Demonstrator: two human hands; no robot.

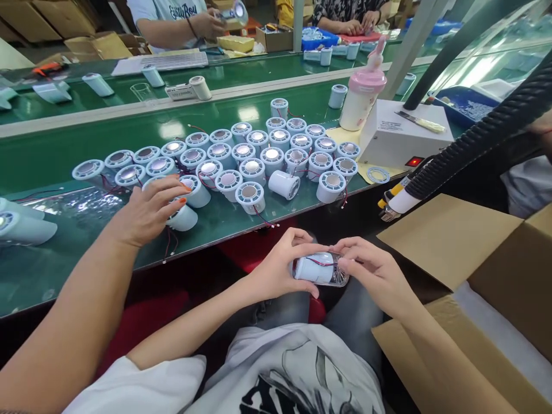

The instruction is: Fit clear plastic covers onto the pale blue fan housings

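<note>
I see pale blue cylindrical plastic housing (319,268): ends covered by fingers | brown corrugated cardboard box (495,299): cropped right | white printed label (180,92): text unreadable

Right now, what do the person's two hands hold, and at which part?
Both hands hold one pale blue cylinder over the lap: the left hand grips its closed end, the right hand its open end.

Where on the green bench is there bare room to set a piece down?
Bare green shows behind the cluster of pale blue cylinders, up to the white divider strip, and at the near edge below a co-worker's hand. The cluster itself is packed tight. The left hand and right hand hold one cylinder over the lap.
</note>
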